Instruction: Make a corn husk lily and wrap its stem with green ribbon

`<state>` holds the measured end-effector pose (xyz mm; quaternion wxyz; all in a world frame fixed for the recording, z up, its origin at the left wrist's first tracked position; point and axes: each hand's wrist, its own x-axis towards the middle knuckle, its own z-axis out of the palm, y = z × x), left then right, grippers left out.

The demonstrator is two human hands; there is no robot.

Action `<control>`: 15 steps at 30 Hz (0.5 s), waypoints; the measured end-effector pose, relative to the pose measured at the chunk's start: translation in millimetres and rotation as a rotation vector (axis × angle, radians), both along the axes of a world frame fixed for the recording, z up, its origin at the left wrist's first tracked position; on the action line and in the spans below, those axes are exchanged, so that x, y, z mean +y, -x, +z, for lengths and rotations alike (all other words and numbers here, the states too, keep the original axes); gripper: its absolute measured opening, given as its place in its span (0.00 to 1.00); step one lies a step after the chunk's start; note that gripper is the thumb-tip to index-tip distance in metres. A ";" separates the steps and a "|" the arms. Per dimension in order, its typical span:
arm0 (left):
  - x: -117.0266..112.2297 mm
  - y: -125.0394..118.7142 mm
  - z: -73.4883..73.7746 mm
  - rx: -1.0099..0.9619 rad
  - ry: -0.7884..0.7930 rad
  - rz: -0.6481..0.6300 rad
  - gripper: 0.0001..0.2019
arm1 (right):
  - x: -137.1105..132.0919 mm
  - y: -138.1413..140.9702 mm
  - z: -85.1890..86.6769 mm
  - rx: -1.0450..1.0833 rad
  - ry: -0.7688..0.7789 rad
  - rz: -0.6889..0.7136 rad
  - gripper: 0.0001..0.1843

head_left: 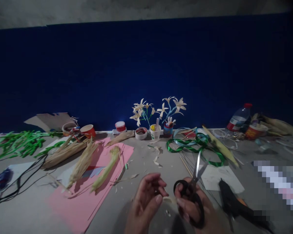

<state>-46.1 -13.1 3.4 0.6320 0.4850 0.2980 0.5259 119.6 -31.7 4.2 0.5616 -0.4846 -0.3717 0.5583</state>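
My right hand point(197, 206) grips a pair of scissors point(196, 172) by the black handles, with the metal blades pointing up and away from me. Facing it from the left is my left hand point(147, 200), its fingers loosely curled and the thumb apart from them. Between the two hands shows a small cream strip of corn husk point(169, 199). I cannot tell whether fingers touch that strip or it lies on the table. Little pale scraps point(168, 213) are scattered below it.
Pink sheets point(88, 208) bearing dried corn husks point(84, 159) lie left. Husk flowers point(143, 112) stand in a paper cup point(155, 132) at the back. Green ribbon point(178, 145), a black glue gun point(236, 204) and a bottle point(239, 117) are right; green pipe cleaners point(26, 144) far left.
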 end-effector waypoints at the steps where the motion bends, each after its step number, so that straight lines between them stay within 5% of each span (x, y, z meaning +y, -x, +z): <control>1: -2.1 -3.4 -3.9 -0.018 0.025 0.004 0.18 | -0.3 1.9 0.0 0.029 -0.006 -0.010 0.14; 6: -7.8 -19.2 -11.5 -0.009 0.007 0.022 0.13 | 2.0 11.7 -0.7 0.180 0.029 -0.066 0.16; 15: -6.7 -24.5 -1.3 0.100 -0.048 0.145 0.13 | -1.4 10.8 -4.8 0.057 0.024 -0.163 0.16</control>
